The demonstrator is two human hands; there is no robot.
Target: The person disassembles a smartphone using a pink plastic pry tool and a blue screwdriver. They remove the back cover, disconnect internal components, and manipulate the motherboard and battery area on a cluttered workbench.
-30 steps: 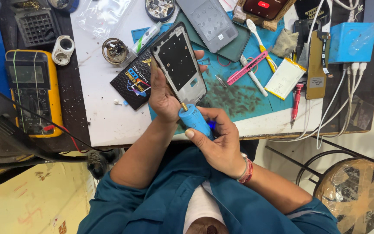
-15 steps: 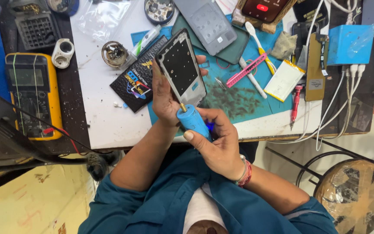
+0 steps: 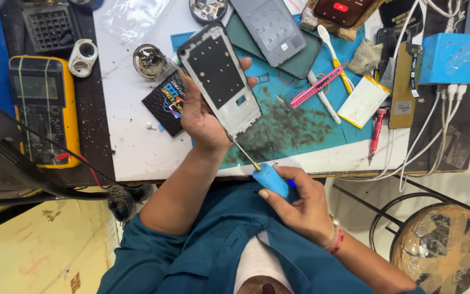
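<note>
Grey phone frame is being gripped in the left hand, tilted above the worktop for access, while right hand fingers are clenching a blue-handled screwdriver against its lower edge

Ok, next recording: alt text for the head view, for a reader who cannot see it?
Seen from above, a person's left hand holds a stripped phone frame over a teal work mat, while the right hand grips a blue-handled screwdriver with its tip at the frame's lower edge. A yellow multimeter, tools, a battery and cables crowd the white bench.
</note>
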